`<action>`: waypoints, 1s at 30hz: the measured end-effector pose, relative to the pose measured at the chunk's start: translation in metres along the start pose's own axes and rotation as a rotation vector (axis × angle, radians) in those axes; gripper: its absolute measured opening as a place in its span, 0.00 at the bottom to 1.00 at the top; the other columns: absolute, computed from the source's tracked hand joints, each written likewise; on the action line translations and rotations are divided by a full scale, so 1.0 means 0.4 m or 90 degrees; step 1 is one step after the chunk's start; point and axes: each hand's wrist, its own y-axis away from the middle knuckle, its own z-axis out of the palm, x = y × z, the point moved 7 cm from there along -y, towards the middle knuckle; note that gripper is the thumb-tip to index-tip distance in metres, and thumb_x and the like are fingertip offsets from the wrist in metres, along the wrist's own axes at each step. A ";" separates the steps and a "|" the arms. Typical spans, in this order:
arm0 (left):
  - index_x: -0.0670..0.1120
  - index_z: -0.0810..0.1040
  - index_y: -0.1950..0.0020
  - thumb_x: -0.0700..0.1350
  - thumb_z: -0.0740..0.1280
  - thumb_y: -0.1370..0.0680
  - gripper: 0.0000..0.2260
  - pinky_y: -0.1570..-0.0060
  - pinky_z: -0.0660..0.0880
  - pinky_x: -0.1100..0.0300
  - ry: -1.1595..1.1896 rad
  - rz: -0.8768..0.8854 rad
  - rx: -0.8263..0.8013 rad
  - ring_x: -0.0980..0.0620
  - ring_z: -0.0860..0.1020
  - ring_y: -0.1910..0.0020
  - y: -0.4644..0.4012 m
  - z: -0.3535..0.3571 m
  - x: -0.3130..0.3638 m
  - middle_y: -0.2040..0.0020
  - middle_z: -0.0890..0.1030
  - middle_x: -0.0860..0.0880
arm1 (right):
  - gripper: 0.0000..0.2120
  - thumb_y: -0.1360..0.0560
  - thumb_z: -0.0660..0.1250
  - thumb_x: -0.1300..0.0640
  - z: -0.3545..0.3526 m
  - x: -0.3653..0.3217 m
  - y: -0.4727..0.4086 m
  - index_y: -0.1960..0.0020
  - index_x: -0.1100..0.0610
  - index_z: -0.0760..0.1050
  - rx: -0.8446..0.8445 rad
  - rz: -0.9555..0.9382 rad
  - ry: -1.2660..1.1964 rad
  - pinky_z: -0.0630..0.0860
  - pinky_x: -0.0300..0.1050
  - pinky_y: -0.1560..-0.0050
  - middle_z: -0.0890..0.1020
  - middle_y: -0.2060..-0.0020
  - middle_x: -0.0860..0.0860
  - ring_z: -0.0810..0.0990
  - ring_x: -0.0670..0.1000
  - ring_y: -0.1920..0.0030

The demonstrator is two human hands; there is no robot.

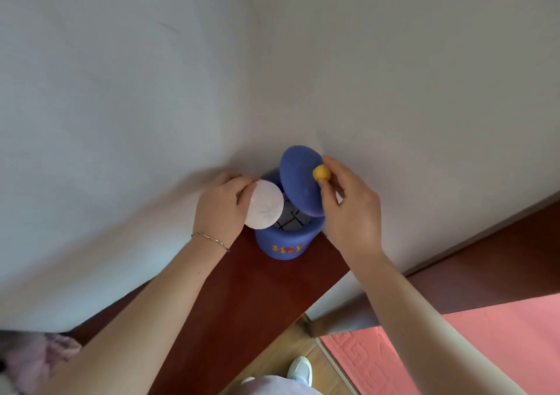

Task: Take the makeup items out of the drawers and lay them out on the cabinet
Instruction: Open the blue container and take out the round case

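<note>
A blue round jar with yellow and red lettering stands on the dark red-brown cabinet top, close to the white wall. My right hand pinches the yellow knob of the blue lid and holds the lid tilted up above the jar's mouth. My left hand holds a flat white round disc, like a powder puff or compact, at the jar's left rim. Inside the jar a dark grid-patterned surface shows.
The white wall rises right behind the jar. A pink mat covers the floor at the lower right, beside wooden flooring. A pink fluffy thing lies at the lower left. My white shoe shows below.
</note>
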 end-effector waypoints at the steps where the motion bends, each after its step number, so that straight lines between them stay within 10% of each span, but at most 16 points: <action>1: 0.47 0.81 0.44 0.43 0.63 0.22 0.10 0.55 0.65 0.68 0.011 -0.019 0.004 0.47 0.78 0.53 0.013 -0.009 -0.017 0.49 0.79 0.45 | 0.14 0.22 0.63 0.57 0.012 0.004 -0.003 0.37 0.52 0.75 -0.012 0.001 0.018 0.74 0.41 0.42 0.81 0.44 0.45 0.79 0.45 0.44; 14: 0.49 0.81 0.46 0.43 0.62 0.22 0.10 0.50 0.65 0.66 0.048 -0.241 -0.047 0.58 0.73 0.52 0.218 -0.024 -0.269 0.48 0.80 0.50 | 0.12 0.22 0.63 0.59 0.145 0.051 0.001 0.41 0.59 0.78 -0.107 -0.064 0.213 0.63 0.28 0.50 0.82 0.45 0.52 0.80 0.53 0.46; 30: 0.49 0.80 0.43 0.45 0.60 0.21 0.11 0.47 0.68 0.62 0.016 -0.342 -0.120 0.52 0.76 0.45 0.361 0.031 -0.429 0.48 0.81 0.50 | 0.12 0.24 0.64 0.62 0.189 0.077 0.010 0.42 0.61 0.78 -0.113 -0.152 0.293 0.75 0.45 0.47 0.81 0.43 0.55 0.81 0.55 0.45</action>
